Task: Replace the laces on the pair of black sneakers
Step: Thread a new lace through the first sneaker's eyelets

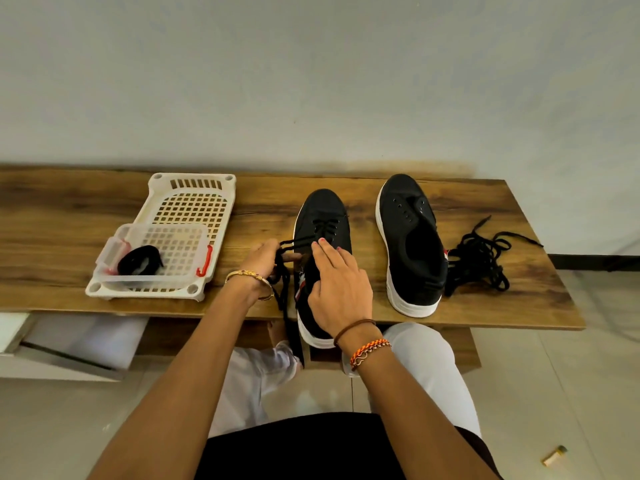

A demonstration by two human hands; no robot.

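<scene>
Two black sneakers with white soles stand on the wooden bench. The left sneaker (323, 216) has a black lace (325, 226) crossed through its front eyelets. My left hand (261, 259) grips the lace's loose ends, which run to the left and hang over the bench's front edge. My right hand (341, 285) rests on top of this sneaker with straight fingers pressing near the eyelets. The right sneaker (410, 244) has no lace and its eyelets are bare. A tangled heap of black laces (479, 261) lies to its right.
At the left stands a white perforated tray (194, 199). In it sits a clear plastic box (156, 254) with a red latch, holding a coiled black lace (140, 259). A wall runs behind the bench (69, 216). My knees are below the bench's front edge.
</scene>
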